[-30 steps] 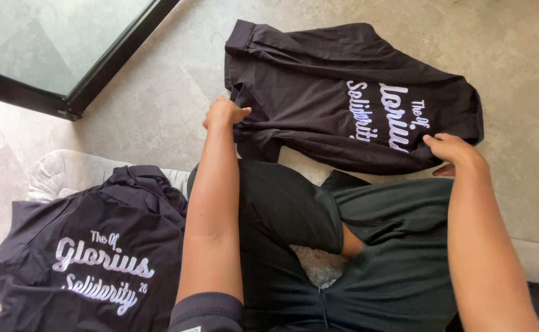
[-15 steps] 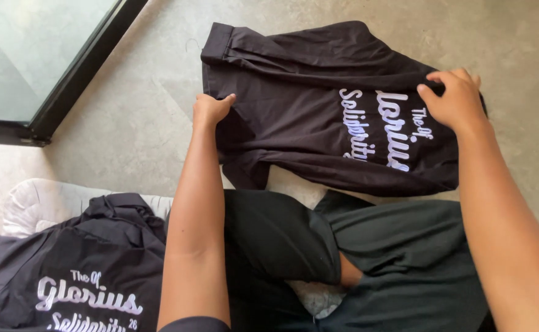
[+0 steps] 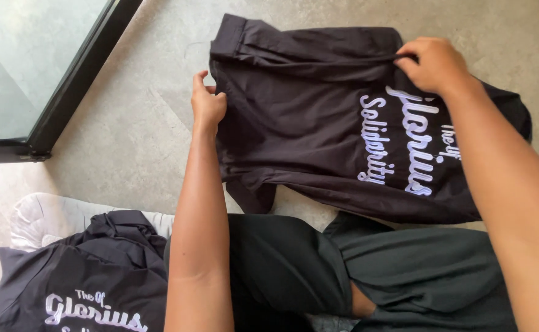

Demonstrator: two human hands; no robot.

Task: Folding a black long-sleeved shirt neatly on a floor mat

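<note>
A black T-shirt (image 3: pixel 318 129) with pale script lettering lies spread on the grey stone floor in front of me, its hem toward the upper left. My left hand (image 3: pixel 207 103) pinches the shirt's left edge. My right hand (image 3: pixel 430 61) grips a fold of the fabric near the top right, above the lettering. Both forearms reach out over my dark green shorts (image 3: pixel 417 276).
A second black shirt (image 3: pixel 79 283) with the same kind of lettering lies at the lower left on a white cloth (image 3: pixel 48 215). A dark-framed glass door (image 3: pixel 66 92) runs along the upper left. Grey floor (image 3: pixel 128 141) lies between.
Both hands have moved up along the shirt. The right hand went from the lower right corner to the top edge and now grips a fold there; the left holds the left edge.
</note>
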